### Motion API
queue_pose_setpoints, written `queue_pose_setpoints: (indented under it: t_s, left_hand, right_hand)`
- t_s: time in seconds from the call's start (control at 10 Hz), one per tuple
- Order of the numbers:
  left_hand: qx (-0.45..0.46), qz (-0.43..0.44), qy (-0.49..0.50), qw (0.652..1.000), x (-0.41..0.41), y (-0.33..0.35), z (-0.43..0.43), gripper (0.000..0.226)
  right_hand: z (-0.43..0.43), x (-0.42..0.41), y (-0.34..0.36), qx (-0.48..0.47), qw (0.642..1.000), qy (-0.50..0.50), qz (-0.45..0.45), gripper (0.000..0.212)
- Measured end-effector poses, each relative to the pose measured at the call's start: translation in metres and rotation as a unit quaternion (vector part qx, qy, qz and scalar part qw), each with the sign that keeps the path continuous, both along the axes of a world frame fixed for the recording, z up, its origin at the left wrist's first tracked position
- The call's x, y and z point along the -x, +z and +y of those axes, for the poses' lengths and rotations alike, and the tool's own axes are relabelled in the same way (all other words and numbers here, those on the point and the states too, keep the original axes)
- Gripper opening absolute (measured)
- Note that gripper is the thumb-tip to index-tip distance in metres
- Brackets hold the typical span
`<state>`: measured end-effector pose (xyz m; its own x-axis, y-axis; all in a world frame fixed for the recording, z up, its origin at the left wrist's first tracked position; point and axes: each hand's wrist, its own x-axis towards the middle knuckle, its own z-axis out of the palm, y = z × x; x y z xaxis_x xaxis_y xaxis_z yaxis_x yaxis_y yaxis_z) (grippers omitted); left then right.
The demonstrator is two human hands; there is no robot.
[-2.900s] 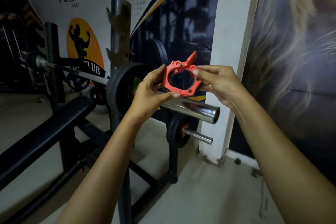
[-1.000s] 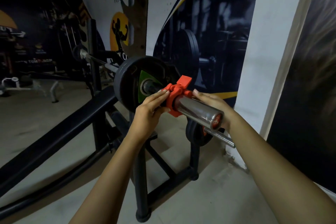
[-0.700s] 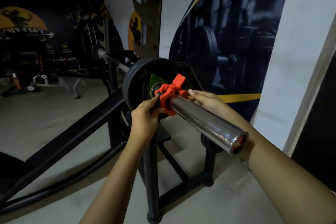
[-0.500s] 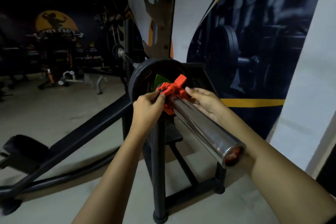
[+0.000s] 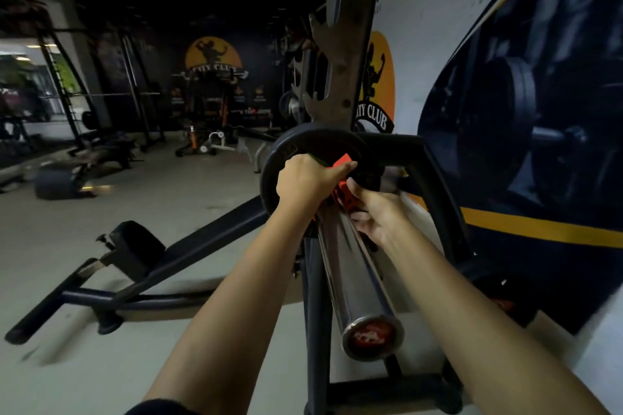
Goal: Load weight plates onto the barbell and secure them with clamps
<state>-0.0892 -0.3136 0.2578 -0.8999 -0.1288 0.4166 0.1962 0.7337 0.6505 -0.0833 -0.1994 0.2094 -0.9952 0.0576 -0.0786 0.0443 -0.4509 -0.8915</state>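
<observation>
The chrome barbell sleeve (image 5: 354,266) points toward me, its red end cap low in the view. A black weight plate (image 5: 279,158) sits on the sleeve's far end. A red clamp (image 5: 344,194) sits around the sleeve right against the plate, mostly hidden by my hands. My left hand (image 5: 308,180) grips the clamp from above, the thumb on its raised red lever. My right hand (image 5: 374,209) holds the clamp from the right and below.
The barbell rests on a dark bench rack with a tall notched upright (image 5: 340,61). The black bench pad (image 5: 202,242) stretches away to the left. A mural wall (image 5: 522,111) is close on the right. Other gym machines (image 5: 209,111) stand at the far back.
The clamp went from held in the air onto the sleeve and slid up against the plate. My view has swung to look straight down the bar, and my left hand now covers the clamp.
</observation>
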Motion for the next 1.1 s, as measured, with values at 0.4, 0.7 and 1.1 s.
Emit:
queue_pose_setpoints:
  t_s: [0.4,0.7,1.1]
  left_hand:
    - [-0.072,0.056,0.074,0.993,0.007,0.002,-0.003,0.048]
    - [-0.207,-0.068,0.034,0.975,0.011,0.002,-0.02,0.051]
    - [-0.45,-0.235,-0.084,0.858,0.023,-0.022,-0.033,0.065]
  right_hand:
    - [-0.003,0.017,0.0,-0.078,0.996,-0.036,0.013,0.024]
    - [-0.008,0.023,0.003,-0.09,0.994,-0.064,-0.005,0.049]
    - [-0.009,0.022,0.008,-0.086,0.994,-0.073,-0.015,0.041]
